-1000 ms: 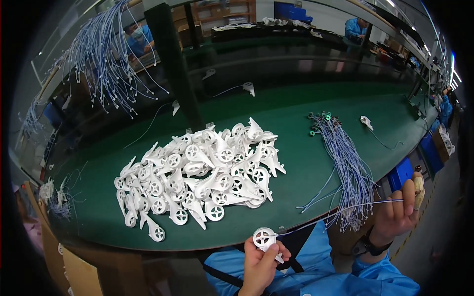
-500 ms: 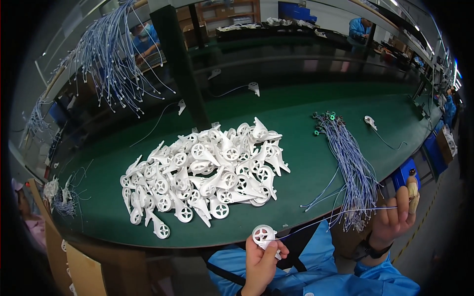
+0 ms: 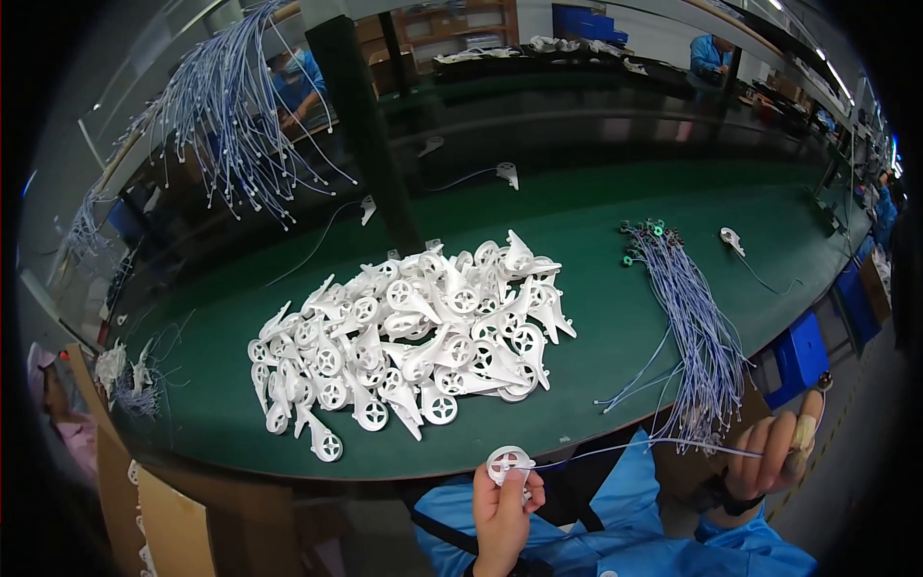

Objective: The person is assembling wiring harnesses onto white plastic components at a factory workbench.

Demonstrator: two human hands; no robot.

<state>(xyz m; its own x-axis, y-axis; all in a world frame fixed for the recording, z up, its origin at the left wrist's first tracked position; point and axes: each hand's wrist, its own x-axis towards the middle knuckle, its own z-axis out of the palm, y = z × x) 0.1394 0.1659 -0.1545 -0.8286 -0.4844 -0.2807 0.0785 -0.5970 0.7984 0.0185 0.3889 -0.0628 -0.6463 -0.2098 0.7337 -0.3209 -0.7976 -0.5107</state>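
My left hand [image 3: 502, 519] is closed around a white plastic part [image 3: 508, 451] with a spoked, wheel-like ring, held just off the table's front edge. From this part a thin blue-white cable [image 3: 654, 440] runs to the right, slightly slack. My right hand [image 3: 764, 460] has its fingers curled round the far stretch of that cable. A tan covering [image 3: 804, 433] wraps one of its fingers. By the fingertip sits a small dark round piece [image 3: 824, 381]; whether it belongs to the cable I cannot tell. The cable's join with the white part is hidden by my thumb.
A heap of similar white parts [image 3: 490, 361] lies on the green table [image 3: 577, 385]. To its right is a bundle of cables [image 3: 697, 337] with dark and green ends. More cables [image 3: 212, 106] hang at upper left, beside a dark post [image 3: 361, 135]. A blue bin [image 3: 800, 356] stands at right.
My right hand has come down, its end of the cable with it. The white part in my left hand has tilted a little. The whole view has shifted slightly.
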